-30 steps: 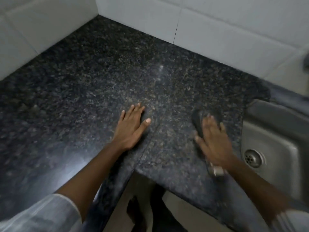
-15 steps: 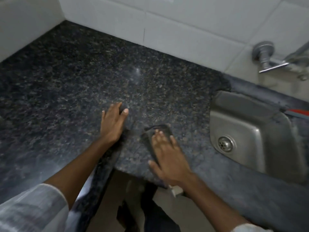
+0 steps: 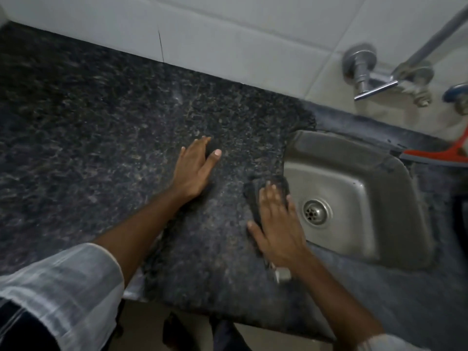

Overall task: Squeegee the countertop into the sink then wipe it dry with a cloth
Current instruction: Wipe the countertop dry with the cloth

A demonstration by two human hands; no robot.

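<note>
The dark speckled granite countertop point(image 3: 101, 127) fills the left and middle of the view. My right hand point(image 3: 277, 225) presses flat on a dark cloth point(image 3: 253, 196) at the counter's right edge, right beside the steel sink point(image 3: 367, 198). A small white tag of the cloth point(image 3: 282, 273) shows near my wrist. My left hand point(image 3: 196, 168) lies flat on the counter with fingers spread, holding nothing. A red squeegee point(image 3: 440, 154) rests at the sink's far right rim, away from both hands.
White wall tiles point(image 3: 228, 34) back the counter. A metal tap with a lever point(image 3: 364, 72) and a pipe project from the wall above the sink. The sink drain point(image 3: 315, 211) lies close to my right hand. The counter's front edge point(image 3: 202, 307) drops to the floor below.
My right hand has slid the cloth rightward across the counter to the sink's edge. My left hand stays planted on the counter. The view has swung right, showing the tap and squeegee.
</note>
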